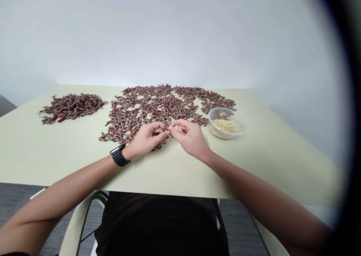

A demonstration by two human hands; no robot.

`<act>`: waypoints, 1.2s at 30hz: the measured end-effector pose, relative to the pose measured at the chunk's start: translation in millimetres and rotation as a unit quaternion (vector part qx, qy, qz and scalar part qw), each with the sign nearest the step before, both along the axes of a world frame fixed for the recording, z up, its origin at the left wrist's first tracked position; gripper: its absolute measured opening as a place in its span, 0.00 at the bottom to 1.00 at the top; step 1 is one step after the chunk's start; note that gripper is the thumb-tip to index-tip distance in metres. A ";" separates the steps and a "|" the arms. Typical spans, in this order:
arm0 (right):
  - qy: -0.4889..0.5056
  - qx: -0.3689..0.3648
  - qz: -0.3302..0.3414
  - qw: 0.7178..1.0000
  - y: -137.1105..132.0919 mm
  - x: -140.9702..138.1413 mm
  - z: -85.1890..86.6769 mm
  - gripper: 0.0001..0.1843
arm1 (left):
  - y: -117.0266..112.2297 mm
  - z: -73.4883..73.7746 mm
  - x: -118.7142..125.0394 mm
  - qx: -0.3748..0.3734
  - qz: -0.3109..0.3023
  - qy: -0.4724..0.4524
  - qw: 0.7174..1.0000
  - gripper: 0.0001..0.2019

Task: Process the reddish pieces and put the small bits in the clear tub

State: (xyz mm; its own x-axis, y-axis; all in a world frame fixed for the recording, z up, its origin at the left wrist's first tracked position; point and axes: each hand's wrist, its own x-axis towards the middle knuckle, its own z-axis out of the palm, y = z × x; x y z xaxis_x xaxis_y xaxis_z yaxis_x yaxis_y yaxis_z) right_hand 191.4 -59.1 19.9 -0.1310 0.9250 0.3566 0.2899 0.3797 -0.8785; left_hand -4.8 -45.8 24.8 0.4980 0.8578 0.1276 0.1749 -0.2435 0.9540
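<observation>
The pale cream-green rectangular bench (270, 165) before me carries all items under inspection. Across its middle lies a wide, roughly single-layer spread of small, twisted reddish-brown pieces (152, 107), with patches of bench showing between them, running from near the far edge down to my hands. Left of that spread, well apart from it, sits a dense, elongated heap of like reddish-brown pieces (72, 107). Just beside the spread's right side stands a round clear plastic tub (218, 132) holding a small mound of pale yellow fragments (225, 126); the exact kind of pieces and fragments is too small to determine. My left hand (148, 138), with a black-strapped wristwatch (120, 155) on its wrist, and my right hand (189, 137) are held close together over the near edge of the spread. The left fingers (160, 133) and right fingers (176, 125) meet at their tips, clamped on one small reddish-brown piece (168, 128), which is mostly hidden between them. The remaining fingers are loosely curled.
</observation>
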 end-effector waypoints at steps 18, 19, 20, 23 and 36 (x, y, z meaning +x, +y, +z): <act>-0.060 0.066 -0.015 0.996 -4.3 0.1 4.4 0.09 | -2.4 3.4 0.4 0.103 0.004 0.071 0.992 0.12; -0.066 0.068 -0.015 0.995 -4.4 0.4 4.3 0.09 | -2.5 3.8 0.3 0.108 0.005 0.076 0.991 0.12; -0.074 0.073 -0.016 0.995 -4.4 0.6 4.1 0.09 | -2.7 4.4 0.3 0.116 0.006 0.083 0.990 0.12; -0.106 0.106 -0.013 0.989 -4.8 1.1 3.2 0.08 | -3.5 6.1 -0.3 0.156 0.012 0.113 0.981 0.11; 0.080 -0.107 -0.011 0.991 -9.3 -12.9 3.6 0.10 | -0.8 -5.7 -3.5 0.386 0.047 0.285 0.876 0.09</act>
